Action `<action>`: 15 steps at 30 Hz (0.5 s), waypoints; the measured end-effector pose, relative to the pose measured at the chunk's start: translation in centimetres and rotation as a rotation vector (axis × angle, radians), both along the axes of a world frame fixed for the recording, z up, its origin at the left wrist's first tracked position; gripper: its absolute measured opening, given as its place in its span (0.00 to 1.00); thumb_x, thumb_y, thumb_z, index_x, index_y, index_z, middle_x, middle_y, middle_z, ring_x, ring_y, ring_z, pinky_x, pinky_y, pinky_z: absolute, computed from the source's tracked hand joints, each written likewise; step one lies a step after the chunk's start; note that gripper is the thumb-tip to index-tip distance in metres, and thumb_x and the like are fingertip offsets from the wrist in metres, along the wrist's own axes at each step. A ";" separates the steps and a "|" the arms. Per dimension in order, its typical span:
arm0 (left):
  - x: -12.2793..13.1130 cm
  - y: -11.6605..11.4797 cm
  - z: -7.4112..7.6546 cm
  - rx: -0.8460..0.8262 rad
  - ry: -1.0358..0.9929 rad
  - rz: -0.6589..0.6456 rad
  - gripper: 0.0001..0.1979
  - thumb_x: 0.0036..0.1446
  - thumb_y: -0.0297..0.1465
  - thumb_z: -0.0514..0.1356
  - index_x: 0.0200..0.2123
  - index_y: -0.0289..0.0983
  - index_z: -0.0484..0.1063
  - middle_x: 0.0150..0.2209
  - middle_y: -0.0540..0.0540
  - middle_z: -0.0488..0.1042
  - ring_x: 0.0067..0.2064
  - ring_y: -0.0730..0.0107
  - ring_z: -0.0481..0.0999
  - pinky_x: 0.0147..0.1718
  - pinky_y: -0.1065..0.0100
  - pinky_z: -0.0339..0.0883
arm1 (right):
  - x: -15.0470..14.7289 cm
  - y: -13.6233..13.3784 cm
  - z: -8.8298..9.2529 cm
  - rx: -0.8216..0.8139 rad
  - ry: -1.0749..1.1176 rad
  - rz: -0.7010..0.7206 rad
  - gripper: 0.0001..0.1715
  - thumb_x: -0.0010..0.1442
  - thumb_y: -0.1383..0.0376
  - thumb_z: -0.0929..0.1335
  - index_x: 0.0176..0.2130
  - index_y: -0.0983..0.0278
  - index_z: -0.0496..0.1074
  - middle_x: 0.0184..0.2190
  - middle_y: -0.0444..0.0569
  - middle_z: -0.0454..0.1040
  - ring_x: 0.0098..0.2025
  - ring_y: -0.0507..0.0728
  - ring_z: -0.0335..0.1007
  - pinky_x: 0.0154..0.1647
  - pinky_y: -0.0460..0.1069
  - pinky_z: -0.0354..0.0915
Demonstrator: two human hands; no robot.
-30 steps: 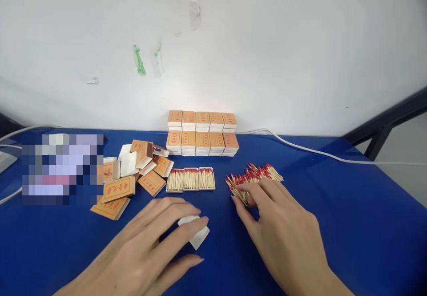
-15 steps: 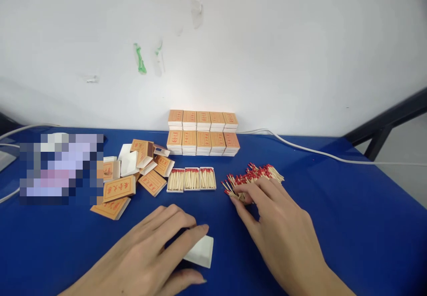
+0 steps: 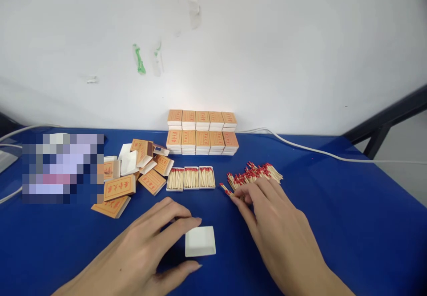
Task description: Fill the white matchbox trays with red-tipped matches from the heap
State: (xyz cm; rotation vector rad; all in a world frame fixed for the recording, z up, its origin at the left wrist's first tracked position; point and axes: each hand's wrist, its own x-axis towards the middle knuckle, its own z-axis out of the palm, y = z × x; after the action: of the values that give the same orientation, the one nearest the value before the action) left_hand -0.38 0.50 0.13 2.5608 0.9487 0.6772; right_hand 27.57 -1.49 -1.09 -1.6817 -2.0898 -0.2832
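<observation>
My left hand [image 3: 143,249] rests low on the blue table [image 3: 353,229]. Its forefinger and thumb close on the left side of an empty white matchbox tray [image 3: 200,241], which lies flat and open side up. My right hand [image 3: 283,236] reaches forward to a loose pile of red-tipped matches [image 3: 263,172]. Its curled fingertips pinch matches at the pile's near left end, where a few matches [image 3: 226,190] stick out leftward. Which matches are held I cannot make out.
Three trays filled with matches [image 3: 191,178] lie side by side beyond the empty tray. Behind them stand two rows of stacked orange matchboxes [image 3: 202,133] against the white wall. Loose orange sleeves and white trays [image 3: 133,171] lie scattered at the left. A white cable [image 3: 316,152] crosses the back right.
The white tray has turned from tilted under my left fingers to flat and open side up, shifted slightly right. My right fingertips have drawn a few matches leftward from the pile.
</observation>
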 end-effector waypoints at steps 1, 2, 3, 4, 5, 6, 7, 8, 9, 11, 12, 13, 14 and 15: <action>0.0 0.1 0.0 -0.003 0.007 0.004 0.14 0.75 0.38 0.66 0.61 0.47 0.77 0.54 0.48 0.82 0.49 0.67 0.88 0.48 0.71 0.86 | 0.1 0.0 0.0 0.004 0.000 -0.002 0.18 0.84 0.59 0.62 0.40 0.58 0.73 0.37 0.50 0.79 0.38 0.62 0.82 0.22 0.52 0.70; 0.0 0.1 0.0 -0.009 0.014 0.003 0.14 0.75 0.37 0.67 0.61 0.46 0.78 0.54 0.48 0.82 0.49 0.67 0.88 0.47 0.72 0.86 | 0.1 0.0 0.1 0.006 0.001 -0.005 0.18 0.84 0.59 0.62 0.40 0.58 0.72 0.37 0.50 0.79 0.39 0.62 0.82 0.22 0.52 0.70; 0.0 0.2 0.0 -0.021 0.023 0.000 0.14 0.75 0.36 0.67 0.60 0.46 0.78 0.54 0.48 0.81 0.49 0.68 0.88 0.47 0.73 0.86 | 0.2 0.0 0.1 0.006 0.001 -0.007 0.18 0.84 0.59 0.62 0.40 0.58 0.72 0.37 0.50 0.79 0.39 0.62 0.82 0.22 0.52 0.70; 0.0 0.3 0.0 -0.033 0.028 -0.005 0.14 0.74 0.35 0.67 0.60 0.46 0.78 0.54 0.48 0.81 0.49 0.68 0.88 0.46 0.74 0.86 | 0.2 0.0 0.1 0.001 0.000 -0.004 0.18 0.84 0.59 0.62 0.40 0.58 0.72 0.37 0.50 0.79 0.39 0.62 0.83 0.22 0.52 0.71; -0.1 0.3 0.0 -0.048 0.033 -0.009 0.13 0.74 0.33 0.67 0.59 0.46 0.78 0.54 0.48 0.80 0.49 0.68 0.87 0.45 0.74 0.85 | 0.3 0.0 0.2 -0.005 0.002 0.000 0.18 0.84 0.59 0.62 0.41 0.58 0.72 0.37 0.50 0.80 0.39 0.62 0.83 0.23 0.52 0.71; -0.2 0.2 -0.1 -0.063 0.037 -0.013 0.14 0.73 0.33 0.67 0.59 0.46 0.78 0.55 0.47 0.80 0.49 0.68 0.87 0.44 0.74 0.85 | 0.3 -0.1 0.3 -0.009 0.008 0.008 0.18 0.84 0.59 0.62 0.41 0.58 0.72 0.37 0.50 0.80 0.39 0.62 0.82 0.23 0.52 0.71; -0.2 0.2 -0.2 -0.079 0.036 -0.016 0.14 0.73 0.32 0.67 0.59 0.46 0.78 0.55 0.47 0.80 0.49 0.67 0.87 0.43 0.74 0.86 | 0.4 -0.1 0.4 -0.017 0.019 0.019 0.18 0.84 0.59 0.63 0.41 0.58 0.73 0.37 0.50 0.80 0.40 0.61 0.82 0.24 0.52 0.71; -0.3 0.1 -0.4 -0.093 0.030 -0.014 0.15 0.73 0.31 0.67 0.60 0.46 0.78 0.55 0.46 0.79 0.50 0.66 0.87 0.43 0.73 0.86 | 0.4 -0.1 0.5 -0.028 0.039 0.033 0.17 0.84 0.58 0.63 0.41 0.58 0.73 0.38 0.50 0.80 0.40 0.61 0.82 0.24 0.52 0.71; -0.4 0.0 -0.5 -0.107 0.022 -0.013 0.15 0.73 0.31 0.66 0.60 0.46 0.78 0.56 0.46 0.79 0.51 0.65 0.86 0.45 0.70 0.87 | 0.4 -0.2 0.7 -0.039 0.069 0.047 0.17 0.84 0.58 0.63 0.42 0.58 0.73 0.38 0.50 0.80 0.41 0.61 0.82 0.24 0.52 0.71; -0.5 -0.1 -0.9 -0.133 0.007 -0.009 0.16 0.73 0.30 0.65 0.61 0.47 0.78 0.57 0.46 0.78 0.53 0.62 0.85 0.50 0.65 0.87 | 0.3 -0.4 1.1 -0.074 0.155 0.081 0.16 0.84 0.56 0.64 0.43 0.57 0.74 0.39 0.50 0.80 0.41 0.60 0.82 0.25 0.51 0.71; -0.5 -0.2 -1.1 -0.142 0.003 -0.007 0.16 0.73 0.30 0.65 0.61 0.47 0.78 0.57 0.46 0.78 0.53 0.62 0.85 0.52 0.64 0.87 | 0.1 -0.5 1.4 -0.104 0.202 0.106 0.16 0.84 0.55 0.65 0.43 0.57 0.75 0.38 0.49 0.80 0.40 0.59 0.81 0.26 0.51 0.72; -0.5 -0.2 -1.2 -0.152 0.004 -0.007 0.17 0.73 0.29 0.66 0.61 0.48 0.78 0.57 0.46 0.77 0.54 0.62 0.84 0.53 0.63 0.86 | -0.2 -0.7 1.6 -0.135 0.252 0.136 0.16 0.84 0.55 0.65 0.43 0.56 0.75 0.38 0.47 0.79 0.38 0.58 0.81 0.27 0.50 0.73; -0.4 -0.1 -1.2 -0.157 0.005 -0.006 0.17 0.72 0.29 0.67 0.61 0.48 0.78 0.57 0.47 0.77 0.54 0.62 0.84 0.53 0.63 0.86 | -0.5 -0.9 1.7 -0.168 0.291 0.178 0.15 0.84 0.54 0.66 0.44 0.56 0.76 0.37 0.46 0.78 0.37 0.57 0.80 0.29 0.50 0.75; -0.2 -0.1 -1.2 -0.156 0.001 -0.006 0.17 0.72 0.29 0.68 0.60 0.48 0.79 0.56 0.47 0.77 0.53 0.62 0.83 0.52 0.63 0.85 | -0.8 -1.1 1.8 -0.201 0.321 0.229 0.15 0.84 0.54 0.66 0.44 0.56 0.76 0.37 0.46 0.78 0.36 0.56 0.80 0.30 0.49 0.76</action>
State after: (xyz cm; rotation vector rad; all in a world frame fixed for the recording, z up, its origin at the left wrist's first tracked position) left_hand -0.59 0.41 -1.11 2.4269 0.9548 0.5772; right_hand 26.73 -2.57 0.67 -1.4589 -2.0886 0.2608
